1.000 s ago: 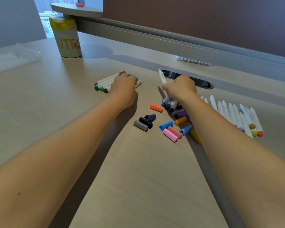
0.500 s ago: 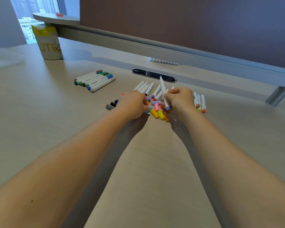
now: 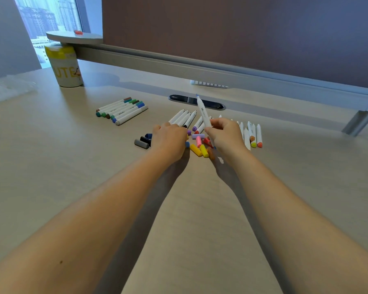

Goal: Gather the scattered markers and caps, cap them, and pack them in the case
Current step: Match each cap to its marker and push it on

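Note:
My right hand grips a white marker by its lower end, its blue tip pointing up and away. My left hand rests curled on the pile of loose caps, pinching a blue cap at its fingertips. Yellow caps, a pink cap and a lilac cap lie between my hands. Grey, black and navy caps sit left of my left hand. Several capped markers lie bundled at the far left. Uncapped markers lie behind my hands and to the right.
A yellow-and-white tub stands at the back left under a small shelf. A dark cable slot and a grey divider rail run along the back. Clear plastic lies at the far left edge.
My left hand left the capped bundle and came right onto the cap pile. My right hand drew the blue marker back toward me and holds it above the caps.

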A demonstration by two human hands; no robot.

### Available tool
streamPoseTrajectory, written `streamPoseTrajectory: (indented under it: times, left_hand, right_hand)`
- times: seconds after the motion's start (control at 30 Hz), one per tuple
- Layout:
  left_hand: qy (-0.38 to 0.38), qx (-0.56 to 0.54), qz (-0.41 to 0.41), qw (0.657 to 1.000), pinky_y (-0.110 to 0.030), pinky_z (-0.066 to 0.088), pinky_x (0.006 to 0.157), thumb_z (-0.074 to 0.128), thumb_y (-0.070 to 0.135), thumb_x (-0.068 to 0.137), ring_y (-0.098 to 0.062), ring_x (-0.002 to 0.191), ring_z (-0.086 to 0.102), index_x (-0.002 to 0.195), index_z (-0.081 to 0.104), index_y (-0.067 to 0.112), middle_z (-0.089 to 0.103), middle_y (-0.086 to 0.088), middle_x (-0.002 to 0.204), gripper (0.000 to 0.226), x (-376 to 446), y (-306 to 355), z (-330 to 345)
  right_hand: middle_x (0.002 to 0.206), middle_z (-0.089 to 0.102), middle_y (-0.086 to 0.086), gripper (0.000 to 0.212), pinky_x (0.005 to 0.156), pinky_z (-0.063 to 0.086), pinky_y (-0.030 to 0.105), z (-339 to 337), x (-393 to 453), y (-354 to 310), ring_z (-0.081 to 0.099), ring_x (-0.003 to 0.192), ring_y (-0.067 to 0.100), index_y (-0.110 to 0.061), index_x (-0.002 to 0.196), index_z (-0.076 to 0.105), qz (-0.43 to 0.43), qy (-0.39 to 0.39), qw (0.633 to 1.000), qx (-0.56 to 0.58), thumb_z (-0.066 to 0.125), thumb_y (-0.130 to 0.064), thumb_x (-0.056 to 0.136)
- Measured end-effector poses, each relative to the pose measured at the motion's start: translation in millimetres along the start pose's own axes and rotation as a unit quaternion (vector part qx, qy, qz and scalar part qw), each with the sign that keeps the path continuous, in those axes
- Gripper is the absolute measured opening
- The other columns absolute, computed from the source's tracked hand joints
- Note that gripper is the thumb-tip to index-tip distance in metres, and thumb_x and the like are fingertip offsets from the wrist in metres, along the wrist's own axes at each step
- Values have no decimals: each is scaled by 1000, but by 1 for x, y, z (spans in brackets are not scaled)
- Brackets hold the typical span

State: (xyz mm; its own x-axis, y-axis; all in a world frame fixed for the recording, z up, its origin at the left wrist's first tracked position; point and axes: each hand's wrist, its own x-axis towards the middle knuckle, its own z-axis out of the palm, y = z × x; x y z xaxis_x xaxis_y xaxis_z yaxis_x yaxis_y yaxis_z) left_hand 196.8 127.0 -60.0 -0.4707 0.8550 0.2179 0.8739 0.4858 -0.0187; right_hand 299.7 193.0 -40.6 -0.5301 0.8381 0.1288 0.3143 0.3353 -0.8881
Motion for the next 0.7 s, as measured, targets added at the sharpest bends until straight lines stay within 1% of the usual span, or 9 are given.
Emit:
streamPoseTrajectory:
  times: [0.07,0.13,0.2,0.27,0.33,0.4,0.5,0.6,0.7]
  left_hand:
    - [31,-72,-30,996,-35,38,92,48,25,95,-25,107,51,116,55,13,60,-10,112,25,-1,-3,-2]
    - [64,-227,-85,968,-35,42,90,48,25,95,-24,99,54,113,56,11,61,-10,107,24,-2,-7,-6]
    - [79,-410,-141,897,-29,49,78,49,20,94,-19,91,54,117,52,10,59,-10,110,25,-3,-14,-11]
    - [71,-535,-191,820,-21,46,68,47,13,95,-15,91,52,126,46,12,55,-9,117,31,-5,-23,-17]
    - [62,-629,-249,734,-26,50,75,44,8,95,-17,91,53,127,47,12,54,-10,114,32,-6,-33,-24]
    - [57,-685,-307,658,-27,51,74,46,8,95,-17,80,56,118,54,9,56,-10,98,24,-8,-42,-29]
    - [52,-739,-348,575,-19,48,59,51,9,92,-11,63,53,93,53,7,57,-7,80,3,-13,-54,-31]
    - [65,-770,-350,530,-17,46,58,52,11,93,-8,61,53,104,55,8,58,-3,73,12,-16,-65,-29]
    - [63,-767,-350,534,-18,46,60,53,12,92,-8,62,54,108,55,7,59,-3,74,17,-18,-71,-29]
  right_hand:
    - [107,57,7,19,60,44,13,3,-2,-2,55,65,4,-8,112,55,-6,-5,1000,3,49,-12,95]
    - [99,54,6,5,63,46,17,5,-3,-3,60,75,9,-12,99,49,-6,-3,1000,18,50,-10,94]
    - [97,52,7,6,57,44,15,8,-5,-4,57,74,10,-13,96,46,-15,-8,1000,23,51,-11,94]
    - [96,56,9,7,56,42,16,13,-8,-5,56,78,14,-13,95,47,-37,-19,999,11,53,-15,93]
    - [86,57,2,8,55,41,16,18,-11,-7,53,68,7,-13,95,52,-58,-35,998,0,55,-19,92]
    - [82,57,-1,16,53,39,15,24,-14,-9,51,63,5,-11,102,60,-69,-56,996,-17,57,-22,91]
    - [89,61,3,25,54,40,17,31,-15,-12,57,77,12,-6,108,66,-80,-67,994,-29,60,-22,90]
    - [90,61,7,25,56,42,18,34,-18,-17,56,82,17,-4,107,67,-84,-73,993,-38,59,-20,90]
    - [89,60,6,23,59,42,19,37,-20,-21,54,79,15,-4,107,67,-94,-81,991,-55,58,-17,90]
